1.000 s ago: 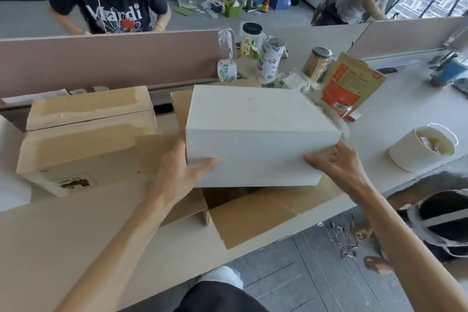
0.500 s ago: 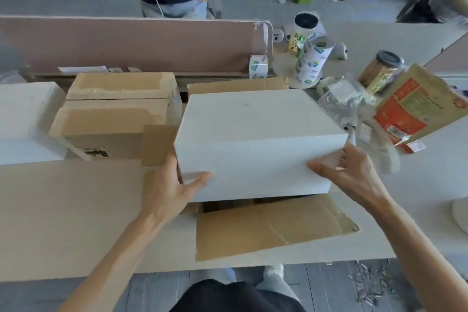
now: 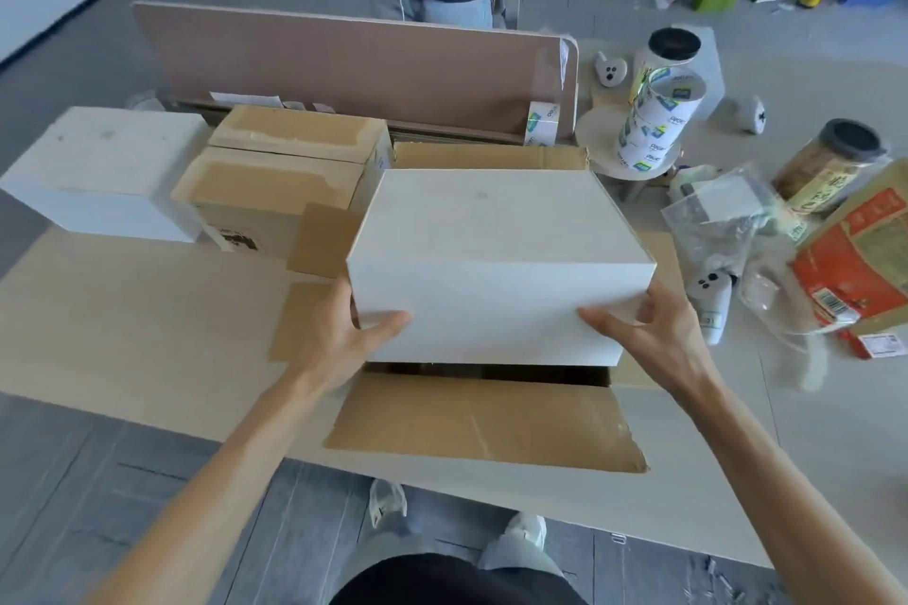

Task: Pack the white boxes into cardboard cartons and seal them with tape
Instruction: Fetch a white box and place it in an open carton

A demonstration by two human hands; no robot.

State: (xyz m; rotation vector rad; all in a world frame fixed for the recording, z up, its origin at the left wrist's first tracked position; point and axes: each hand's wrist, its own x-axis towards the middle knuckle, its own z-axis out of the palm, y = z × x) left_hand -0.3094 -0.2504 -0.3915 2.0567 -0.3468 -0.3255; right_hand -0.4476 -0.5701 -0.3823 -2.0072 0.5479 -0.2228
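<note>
White box [image 3: 496, 251] held between both grips, over open carton [image 3: 481, 423]. Left grip [image 3: 344, 339] clasps box's near left corner, thumb across front face. Right grip [image 3: 653, 334] clasps near right corner, fingers curled round side. Taped cartons [image 3: 275, 182] and second white box [image 3: 98, 162] on bench [image 3: 123, 319], beyond and left of left grip. Tape rolls [image 3: 653, 123] beyond right grip.

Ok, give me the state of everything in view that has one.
Open carton: flaps open, unsealed.
Held white box: closed, gripped by left hand and right hand over the carton's opening.
Left carton: taped shut.
Second white box: closed, not yet packed.
Jar: lid on.
</note>
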